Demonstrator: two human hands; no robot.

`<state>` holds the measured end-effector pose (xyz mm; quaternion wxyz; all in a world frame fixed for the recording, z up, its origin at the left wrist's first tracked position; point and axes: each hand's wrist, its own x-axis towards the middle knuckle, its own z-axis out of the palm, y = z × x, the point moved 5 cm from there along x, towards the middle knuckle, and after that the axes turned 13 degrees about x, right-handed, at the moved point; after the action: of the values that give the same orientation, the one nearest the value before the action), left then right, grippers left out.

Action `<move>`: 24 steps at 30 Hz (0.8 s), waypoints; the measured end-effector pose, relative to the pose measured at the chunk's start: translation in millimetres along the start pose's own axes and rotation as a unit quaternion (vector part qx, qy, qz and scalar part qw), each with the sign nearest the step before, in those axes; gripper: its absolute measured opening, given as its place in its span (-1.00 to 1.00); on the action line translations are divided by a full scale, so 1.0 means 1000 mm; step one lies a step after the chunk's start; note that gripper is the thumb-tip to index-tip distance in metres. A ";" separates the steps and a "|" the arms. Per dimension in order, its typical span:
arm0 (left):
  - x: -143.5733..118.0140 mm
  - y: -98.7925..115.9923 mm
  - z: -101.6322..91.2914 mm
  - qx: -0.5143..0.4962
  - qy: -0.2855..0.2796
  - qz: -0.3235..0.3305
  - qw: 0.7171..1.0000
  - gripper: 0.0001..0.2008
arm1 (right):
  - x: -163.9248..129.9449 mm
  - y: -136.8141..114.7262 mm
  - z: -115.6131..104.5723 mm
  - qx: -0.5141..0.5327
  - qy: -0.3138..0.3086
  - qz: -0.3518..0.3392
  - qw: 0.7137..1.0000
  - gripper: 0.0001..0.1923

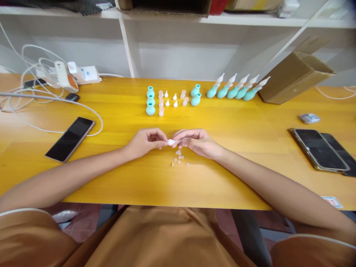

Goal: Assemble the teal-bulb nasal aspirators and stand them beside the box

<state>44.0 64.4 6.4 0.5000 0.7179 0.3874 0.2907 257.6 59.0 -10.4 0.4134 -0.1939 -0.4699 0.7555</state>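
Note:
Both my hands meet above the middle of the table. Between them is a small white nozzle tip, its wide end toward the left and its narrow end toward the right. My left hand pinches the wide end with thumb and fingertips. The narrow end is between the thumb and fingers of my right hand, partly covered by them. Just below lie several small translucent rings. Beyond my hands stand teal rubber bulbs, pale pink connectors and several more white nozzle tips.
Several assembled teal bulb syringes lean in a row at the back right, beside a cardboard box. A phone and tangled white cables lie left. Stacked phones are at the right. A white shelf rises behind.

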 end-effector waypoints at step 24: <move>-0.002 0.001 0.002 0.025 -0.023 0.007 0.999 -0.62 | 0.002 0.000 0.000 -0.082 -0.011 0.009 0.997 -0.78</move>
<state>44.6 61.5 6.9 0.4890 0.7389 0.3783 0.2681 256.2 60.2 -10.4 0.3841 -0.2230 -0.5327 0.7204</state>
